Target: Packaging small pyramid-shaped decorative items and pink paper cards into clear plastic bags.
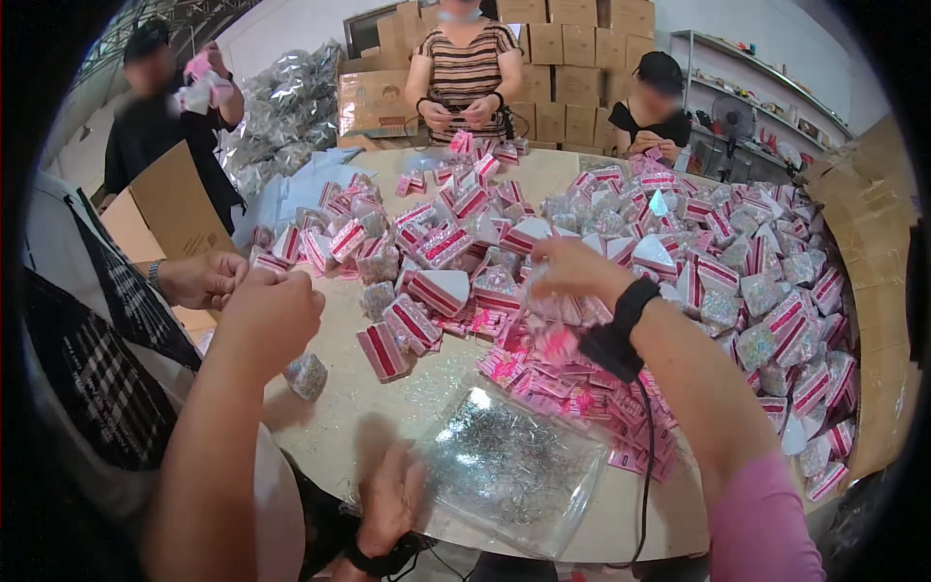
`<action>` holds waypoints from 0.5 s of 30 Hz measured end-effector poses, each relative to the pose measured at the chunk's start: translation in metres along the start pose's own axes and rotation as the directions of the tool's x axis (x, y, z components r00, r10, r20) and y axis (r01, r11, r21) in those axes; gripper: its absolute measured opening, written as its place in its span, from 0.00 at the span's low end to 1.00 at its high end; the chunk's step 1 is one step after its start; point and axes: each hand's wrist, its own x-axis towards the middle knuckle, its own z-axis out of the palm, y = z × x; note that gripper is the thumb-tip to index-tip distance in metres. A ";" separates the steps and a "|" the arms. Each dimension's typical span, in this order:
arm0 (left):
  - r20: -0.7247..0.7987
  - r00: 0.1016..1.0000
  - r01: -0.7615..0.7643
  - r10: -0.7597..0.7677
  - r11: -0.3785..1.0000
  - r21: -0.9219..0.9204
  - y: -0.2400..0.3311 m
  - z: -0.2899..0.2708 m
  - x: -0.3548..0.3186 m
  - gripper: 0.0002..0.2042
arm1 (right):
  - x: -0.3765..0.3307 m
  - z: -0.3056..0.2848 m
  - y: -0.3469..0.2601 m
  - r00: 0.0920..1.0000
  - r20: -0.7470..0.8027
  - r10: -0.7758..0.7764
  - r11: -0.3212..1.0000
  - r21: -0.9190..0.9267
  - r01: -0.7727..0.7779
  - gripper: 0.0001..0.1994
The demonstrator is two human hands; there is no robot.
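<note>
Left hand: (393,490) bottom centre of the frame in the head view, blurred, fingers loosely extended and seemingly bare, just beside the clear tray.
Right hand: (572,272) centre of the frame, over the heap; blur hides whether its fingers grip anything.
Clear tray: (570,506) lower centre on the table (335,393), bearing loose thin metal pieces.
Pink cards: (601,400) a pile right of centre, below the right hand and beside the tray.
Striped packets: (441,291) heaped from centre to the right edge.
Co-worker's hands: (276,310) left of the frame, fingers together.
Cardboard boxes: (572,82) stacked at upper centre.
</note>
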 end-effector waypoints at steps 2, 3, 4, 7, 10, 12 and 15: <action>-0.023 0.997 -0.079 0.080 0.997 0.027 -0.004 0.000 0.002 0.15 | 0.019 -0.016 -0.016 0.985 -0.165 0.056 0.975 0.221 -0.018 0.30; -0.032 0.993 -0.109 0.111 0.993 0.056 -0.005 -0.001 0.002 0.15 | 0.027 -0.015 -0.025 0.946 -0.306 0.107 0.908 0.418 0.032 0.32; -0.041 0.989 -0.140 0.143 0.987 0.080 -0.007 -0.001 0.003 0.15 | 0.030 -0.013 -0.033 0.911 -0.403 0.083 0.878 0.463 0.124 0.31; -0.050 0.978 -0.190 0.201 0.967 0.171 -0.008 -0.001 0.005 0.15 | 0.033 -0.009 -0.041 0.876 -0.481 -0.033 0.852 0.445 0.276 0.28; -0.048 0.983 -0.164 0.177 0.967 0.196 -0.006 -0.003 0.004 0.15 | 0.021 0.003 -0.034 0.988 -0.011 -0.157 0.973 0.171 0.157 0.19; -0.036 0.992 -0.109 0.117 0.979 0.172 -0.001 -0.002 0.004 0.14 | 0.012 0.024 -0.034 0.972 0.161 -0.171 0.985 0.028 0.169 0.15; -0.050 0.994 -0.090 0.097 0.988 0.129 0.003 0.001 0.005 0.13 | 0.008 0.078 -0.018 0.936 0.197 -0.292 0.954 0.129 0.271 0.18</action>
